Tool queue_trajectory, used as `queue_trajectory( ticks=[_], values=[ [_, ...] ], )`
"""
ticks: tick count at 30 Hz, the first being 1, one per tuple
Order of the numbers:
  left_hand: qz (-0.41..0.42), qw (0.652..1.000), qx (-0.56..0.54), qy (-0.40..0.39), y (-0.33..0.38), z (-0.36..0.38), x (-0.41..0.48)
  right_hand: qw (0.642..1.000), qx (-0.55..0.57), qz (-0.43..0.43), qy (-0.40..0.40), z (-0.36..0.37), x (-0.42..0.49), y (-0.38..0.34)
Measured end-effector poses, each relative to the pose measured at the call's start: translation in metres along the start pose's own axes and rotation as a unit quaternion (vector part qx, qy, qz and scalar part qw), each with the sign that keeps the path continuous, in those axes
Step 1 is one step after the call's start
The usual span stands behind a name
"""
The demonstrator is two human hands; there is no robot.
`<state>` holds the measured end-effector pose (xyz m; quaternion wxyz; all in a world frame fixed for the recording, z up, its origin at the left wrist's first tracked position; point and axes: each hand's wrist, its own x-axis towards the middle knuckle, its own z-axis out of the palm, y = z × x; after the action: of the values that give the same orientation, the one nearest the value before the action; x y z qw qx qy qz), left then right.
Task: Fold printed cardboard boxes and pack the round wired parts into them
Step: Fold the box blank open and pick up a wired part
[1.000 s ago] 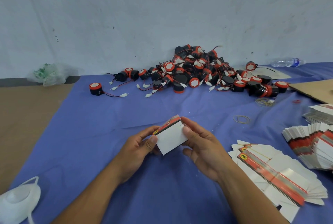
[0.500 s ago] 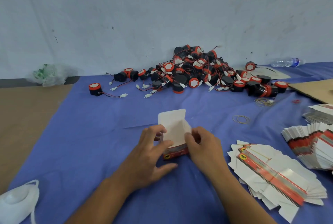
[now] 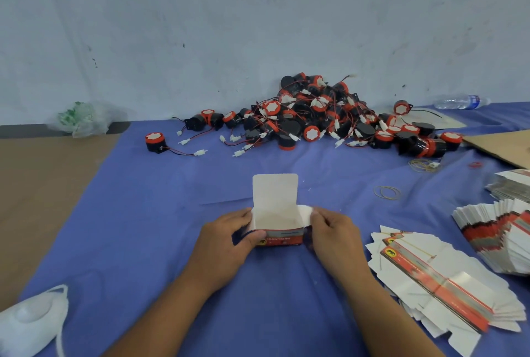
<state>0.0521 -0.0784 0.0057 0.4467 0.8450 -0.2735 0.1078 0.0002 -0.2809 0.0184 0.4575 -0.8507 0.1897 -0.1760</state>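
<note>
Head: box (image 3: 279, 237) gripped between left fingers (image 3: 246, 214), right fingers (image 3: 319, 217).

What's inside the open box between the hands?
Only bare white inner walls show in the box, lid flap up; nothing packed that I can see. Its floor is hidden behind the printed front wall.

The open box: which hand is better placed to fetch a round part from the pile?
Right, probably. The pile lies ahead and mostly right of the box, on the side of the right hand. The left hand grips the box's front corner and can steady it.
</note>
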Motion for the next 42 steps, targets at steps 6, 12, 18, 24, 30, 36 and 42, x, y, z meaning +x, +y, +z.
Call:
queue_trajectory(
  ticks=[6, 12, 18, 24, 30, 36, 42],
  values=[
    [-0.084, 0.994, -0.052, -0.053, -0.005, -0.006, 0.001, 0.991, -0.116, -0.062, -0.041, 0.003, -0.001, -0.014],
    [-0.114, 0.989, -0.056, 0.074, -0.004, -0.005, 0.005, 0.975, -0.174, -0.104, -0.095, 0.002, 0.084, -0.029],
    [-0.098, 0.987, -0.029, 0.122, -0.011, -0.001, 0.007, 0.941, -0.270, -0.085, -0.184, 0.065, 0.193, -0.026],
    [-0.020, 0.991, -0.017, 0.128, -0.016, 0.002, 0.013, 0.950, -0.302, -0.075, -0.034, 0.106, 0.266, -0.007],
    [-0.012, 0.993, -0.014, 0.115, -0.020, 0.004, 0.011, 0.978, -0.168, -0.117, 0.048, 0.108, 0.289, -0.002],
    [-0.028, 0.994, -0.015, 0.104, -0.017, 0.001, 0.010, 0.975, 0.210, -0.001, -0.074, 0.071, 0.215, -0.025],
    [-0.038, 0.996, -0.024, 0.074, -0.013, -0.004, 0.006, 0.945, 0.315, -0.051, -0.075, -0.043, 0.132, -0.073]
  ],
)
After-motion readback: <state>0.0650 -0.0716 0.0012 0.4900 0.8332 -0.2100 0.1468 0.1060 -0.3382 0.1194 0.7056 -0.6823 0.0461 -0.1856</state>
